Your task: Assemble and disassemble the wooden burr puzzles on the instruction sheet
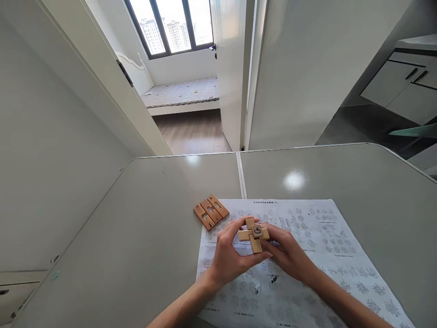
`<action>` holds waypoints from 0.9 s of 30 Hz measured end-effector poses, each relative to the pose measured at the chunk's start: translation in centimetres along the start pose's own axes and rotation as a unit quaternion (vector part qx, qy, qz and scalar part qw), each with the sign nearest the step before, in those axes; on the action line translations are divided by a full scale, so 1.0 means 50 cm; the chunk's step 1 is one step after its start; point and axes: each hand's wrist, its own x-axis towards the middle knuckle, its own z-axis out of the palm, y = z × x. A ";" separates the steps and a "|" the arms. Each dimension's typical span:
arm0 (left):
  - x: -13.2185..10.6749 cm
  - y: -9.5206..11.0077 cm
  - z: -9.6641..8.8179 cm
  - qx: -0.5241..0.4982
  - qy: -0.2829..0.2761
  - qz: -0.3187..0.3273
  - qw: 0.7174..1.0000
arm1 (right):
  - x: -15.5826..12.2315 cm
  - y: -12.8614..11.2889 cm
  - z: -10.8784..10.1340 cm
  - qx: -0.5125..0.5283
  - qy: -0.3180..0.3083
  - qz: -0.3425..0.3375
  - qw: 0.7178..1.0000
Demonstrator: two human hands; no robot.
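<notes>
Both hands hold a small wooden puzzle [254, 235] shaped like a cross, with a dark mark on its middle block. My left hand [228, 254] grips it from the left and below, fingers curled round the lower arm. My right hand [286, 251] grips it from the right. The puzzle hovers just above a printed instruction sheet [317, 241]. Three flat wooden pieces [210, 211] with notches lie side by side at the sheet's upper left corner, a short way beyond my left hand.
The sheet lies on a grey table [136, 237] with a seam [241, 175] down its middle. A wall runs along the left. Beyond the far edge an open doorway [191, 114] shows a bedroom. Cabinets [403, 86] stand at the upper right.
</notes>
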 end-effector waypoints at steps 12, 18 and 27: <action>0.006 0.007 -0.003 -0.081 -0.008 -0.037 0.996 | -0.017 0.004 0.036 -0.082 0.099 -0.012 0.992; 0.005 0.004 0.000 -0.062 0.000 -0.050 0.997 | -0.020 -0.001 0.046 -0.079 0.114 -0.019 0.990; 0.004 0.008 0.003 -0.023 0.028 -0.034 0.999 | -0.021 -0.001 0.049 -0.101 0.125 -0.035 0.986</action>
